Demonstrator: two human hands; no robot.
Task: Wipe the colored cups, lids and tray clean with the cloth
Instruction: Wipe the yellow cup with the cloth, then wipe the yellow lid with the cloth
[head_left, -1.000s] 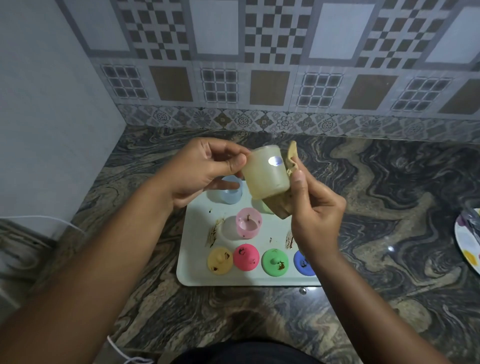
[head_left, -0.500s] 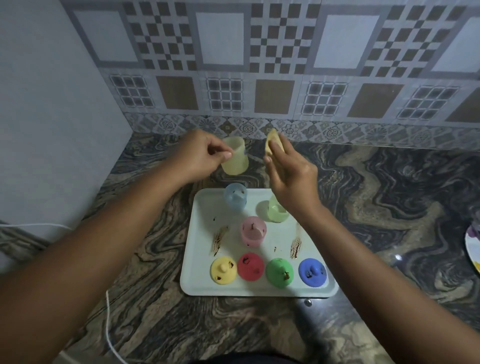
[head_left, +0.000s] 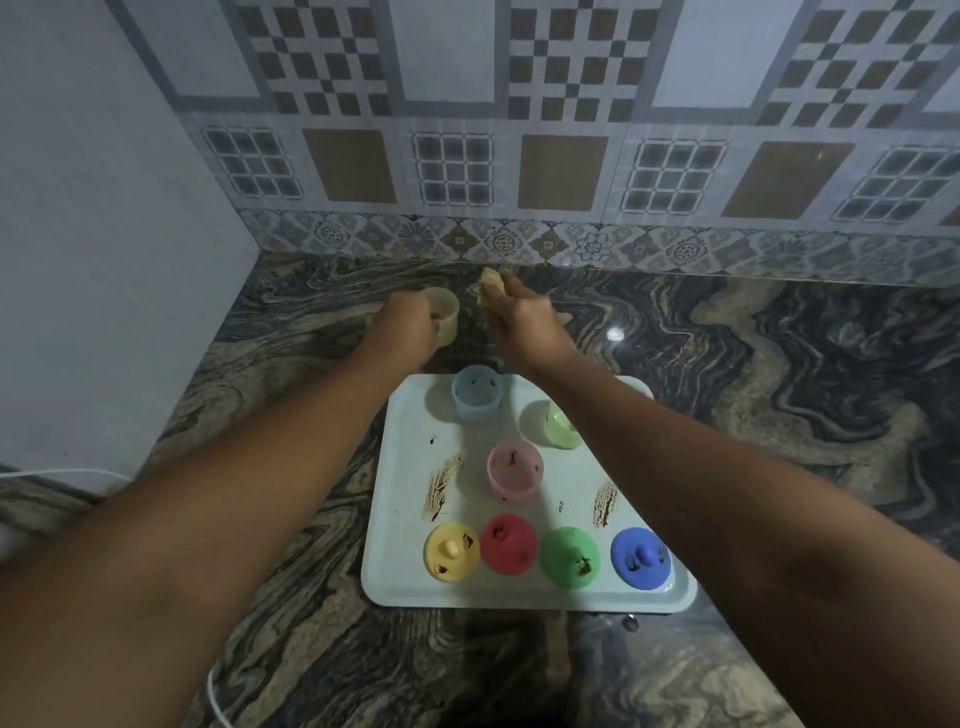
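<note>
Beyond the tray's (head_left: 400, 571) 12 o'clock edge, our left hand (head_left: 410, 327) grips the upright yellow cup (head_left: 445, 317) low over the counter (head_left: 727, 364), our right hand (head_left: 519, 322) pinches the cloth (head_left: 491, 282), and the blue cup (head_left: 475, 397), at 5 o'clock from the left hand, seems nearest for wiping next.

Dark swirled marble counter (head_left: 779, 364), patterned tile backsplash (head_left: 519, 130), plain pale wall (head_left: 104, 234) at left, dim light

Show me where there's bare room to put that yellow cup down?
Widest: the marble counter right of the tray, up to the tiled wall. Also the strip behind the tray, where the left hand holds the yellow cup. Crowded: the tray's front row of four lids, and its three cups.
</note>
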